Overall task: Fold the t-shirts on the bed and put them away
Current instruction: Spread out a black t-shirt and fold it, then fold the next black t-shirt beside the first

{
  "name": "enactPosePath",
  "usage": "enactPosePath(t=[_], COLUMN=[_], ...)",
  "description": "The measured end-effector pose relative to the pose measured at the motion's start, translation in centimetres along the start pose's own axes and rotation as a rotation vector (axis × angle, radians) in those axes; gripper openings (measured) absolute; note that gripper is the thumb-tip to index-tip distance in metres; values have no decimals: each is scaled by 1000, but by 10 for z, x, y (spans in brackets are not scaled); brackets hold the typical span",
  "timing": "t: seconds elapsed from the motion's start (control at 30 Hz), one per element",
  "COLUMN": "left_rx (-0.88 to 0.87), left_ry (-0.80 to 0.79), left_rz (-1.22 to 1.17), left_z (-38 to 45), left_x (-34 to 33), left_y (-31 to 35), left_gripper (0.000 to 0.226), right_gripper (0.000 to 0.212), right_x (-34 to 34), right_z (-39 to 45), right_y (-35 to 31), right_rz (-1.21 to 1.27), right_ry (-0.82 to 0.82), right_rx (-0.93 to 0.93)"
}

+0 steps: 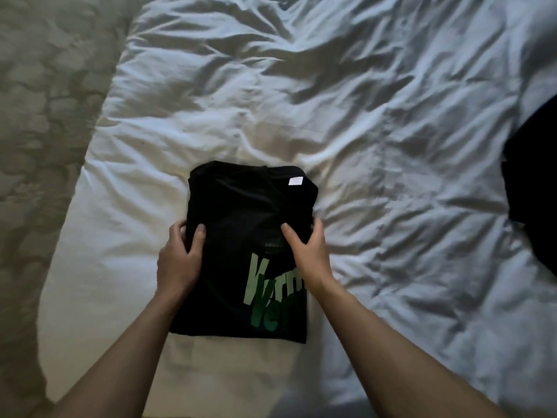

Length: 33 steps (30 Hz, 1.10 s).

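A black cotton t-shirt with green lettering (pixel 241 245), folded into a rectangle, lay near the front edge of the rumpled white duvet (pixel 376 131). The left hand (pixel 180 260) gripped its left edge, thumb on top and fingers curled under the fold. The right hand (pixel 310 254) pinched the right edge likewise. Another dark garment (pixel 533 176) lay at the bed's far right, well apart.

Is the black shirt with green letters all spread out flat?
No, the black shirt is folded into a compact rectangle, gripped by both hands on the white duvet.
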<state>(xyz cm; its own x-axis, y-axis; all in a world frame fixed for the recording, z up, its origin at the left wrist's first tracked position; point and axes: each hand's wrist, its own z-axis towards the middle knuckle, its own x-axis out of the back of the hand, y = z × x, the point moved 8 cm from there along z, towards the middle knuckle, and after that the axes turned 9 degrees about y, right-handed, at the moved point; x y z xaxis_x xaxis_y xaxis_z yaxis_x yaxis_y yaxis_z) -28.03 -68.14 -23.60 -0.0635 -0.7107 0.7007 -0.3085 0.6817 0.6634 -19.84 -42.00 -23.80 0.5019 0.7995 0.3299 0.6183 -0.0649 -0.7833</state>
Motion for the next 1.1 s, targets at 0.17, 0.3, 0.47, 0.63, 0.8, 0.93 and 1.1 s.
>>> enactPosePath(t=[0.17, 0.3, 0.47, 0.63, 0.8, 0.93, 1.1], left_rx=[-78, -77, -255, -315, -379, -435, -427], left_ry=[89, 103, 26, -66, -173, -275, -403], left_rz=[436, 488, 318, 112, 19, -20, -41], left_z=[-46, -50, -74, -109, -158, -206, -261], left_x=[-9, -13, -23, -52, -108, -163, -245], left_y=[16, 36, 92, 169, 255, 314, 368], left_gripper=[73, 67, 48, 24, 15, 15, 16], right_gripper=[81, 62, 44, 40, 33, 27, 26], right_x=[6, 14, 54, 137, 247, 333, 428], right_z=[-20, -19, -25, -27, -18, -5, 20], right_y=[-6, -23, -50, -75, -77, -66, -46], right_rz=[-669, -829, -769, -687, -609, -564, -546], right_ry=[-64, -83, -114, -21, 120, 207, 276], right_rx=[132, 216, 272, 248, 162, 114, 88])
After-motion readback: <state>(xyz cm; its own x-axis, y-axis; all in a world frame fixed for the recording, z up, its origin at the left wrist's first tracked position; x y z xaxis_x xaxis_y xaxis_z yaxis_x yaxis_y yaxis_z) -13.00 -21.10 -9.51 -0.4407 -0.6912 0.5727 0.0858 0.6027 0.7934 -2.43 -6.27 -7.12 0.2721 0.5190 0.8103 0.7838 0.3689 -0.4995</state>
